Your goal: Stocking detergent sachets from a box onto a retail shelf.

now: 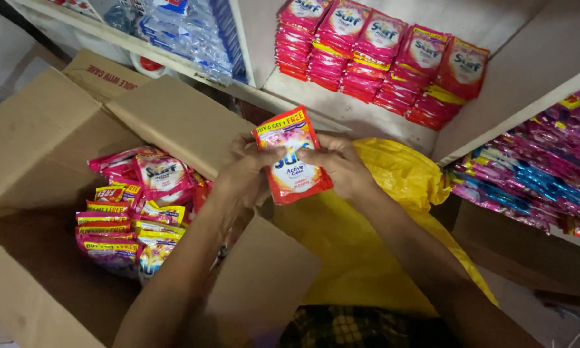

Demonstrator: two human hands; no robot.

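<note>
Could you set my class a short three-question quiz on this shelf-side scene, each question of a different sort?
1. True or false: both hands grip the same red sachet.
2. Where do the loose sachets lie? A) in the cardboard box B) on the yellow bag C) on the floor
3. What stands in rows on the white shelf?

Key
1. True: the left hand and the right hand hold its two sides.
2. A
3. Stacks of red sachets.
</note>
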